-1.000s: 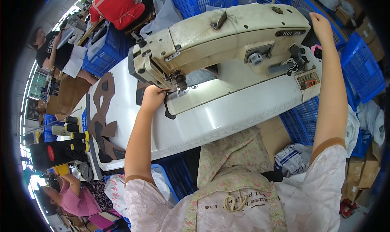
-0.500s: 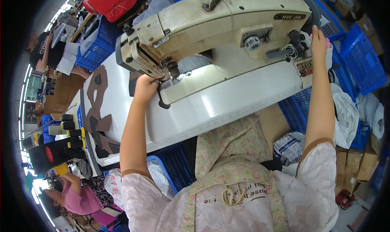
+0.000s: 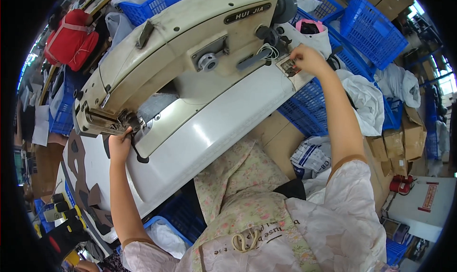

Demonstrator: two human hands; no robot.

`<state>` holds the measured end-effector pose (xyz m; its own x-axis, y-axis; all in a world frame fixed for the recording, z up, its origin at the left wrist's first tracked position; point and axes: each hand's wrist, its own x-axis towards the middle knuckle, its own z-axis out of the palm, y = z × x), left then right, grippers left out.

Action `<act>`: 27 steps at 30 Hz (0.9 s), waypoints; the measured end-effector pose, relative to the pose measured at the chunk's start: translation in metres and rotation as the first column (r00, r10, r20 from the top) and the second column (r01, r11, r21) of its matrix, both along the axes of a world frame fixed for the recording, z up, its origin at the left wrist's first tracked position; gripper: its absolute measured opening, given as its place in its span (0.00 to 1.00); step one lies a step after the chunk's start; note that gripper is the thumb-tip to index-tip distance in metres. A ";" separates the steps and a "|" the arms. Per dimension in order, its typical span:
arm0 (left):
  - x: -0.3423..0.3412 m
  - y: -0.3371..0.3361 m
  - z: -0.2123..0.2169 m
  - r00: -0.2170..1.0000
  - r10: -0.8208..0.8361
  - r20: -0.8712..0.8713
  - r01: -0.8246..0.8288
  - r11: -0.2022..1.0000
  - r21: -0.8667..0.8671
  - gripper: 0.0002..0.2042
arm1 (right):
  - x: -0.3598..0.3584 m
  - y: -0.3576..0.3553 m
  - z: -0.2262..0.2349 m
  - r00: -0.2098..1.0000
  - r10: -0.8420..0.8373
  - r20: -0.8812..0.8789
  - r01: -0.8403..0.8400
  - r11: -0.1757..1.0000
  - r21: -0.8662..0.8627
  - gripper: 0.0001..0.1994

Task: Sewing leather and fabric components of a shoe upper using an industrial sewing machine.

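A cream industrial sewing machine (image 3: 190, 38) stands on a white work table (image 3: 190, 143). At its needle end, my left hand (image 3: 120, 147) has its fingers pinched together close beside the presser foot (image 3: 139, 124). Whatever lies between those fingertips is too small to make out. At the machine's other end, my right hand (image 3: 308, 60) bends its fingers down over a small tray of little parts (image 3: 289, 67) at the table's corner. The right fingertips are drawn together, and what they hold, if anything, is hidden.
Brown cut pieces (image 3: 78, 167) lie on the table's left side. Thread cones (image 3: 66, 210) stand beyond them. Blue crates (image 3: 373, 31) and white bags (image 3: 364, 100) crowd the right. Below the table is another blue crate (image 3: 183, 210). A red bag (image 3: 71, 41) sits at the far left.
My view has turned right. My right hand has come from beside the machine's right end, fingers stretched, to the small tray, fingers now bent. The left stays by the presser foot.
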<state>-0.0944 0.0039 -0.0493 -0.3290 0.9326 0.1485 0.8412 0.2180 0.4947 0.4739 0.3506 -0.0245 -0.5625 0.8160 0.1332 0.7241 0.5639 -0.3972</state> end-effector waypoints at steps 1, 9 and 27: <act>0.002 0.003 -0.001 1.000 -0.005 -0.001 0.005 1.000 0.003 0.16 | 0.004 -0.010 0.000 0.999 0.035 0.014 -0.035 0.999 -0.008 0.09; -0.006 0.004 -0.012 0.994 -0.062 -0.086 0.063 0.998 0.005 0.19 | 0.023 -0.011 0.008 0.988 0.147 0.045 -0.145 0.989 -0.041 0.08; 0.092 0.005 0.022 0.838 -0.048 -0.544 -0.026 0.992 -0.128 0.12 | -0.325 -0.312 0.037 0.499 0.193 -0.845 -0.647 0.731 -0.215 0.36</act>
<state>-0.0023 0.0093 -0.0269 -0.2187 0.9584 0.1832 0.9690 0.2355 -0.0752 0.1489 0.0382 0.0127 -0.7321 0.5751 0.3652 -0.2328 0.2926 -0.9275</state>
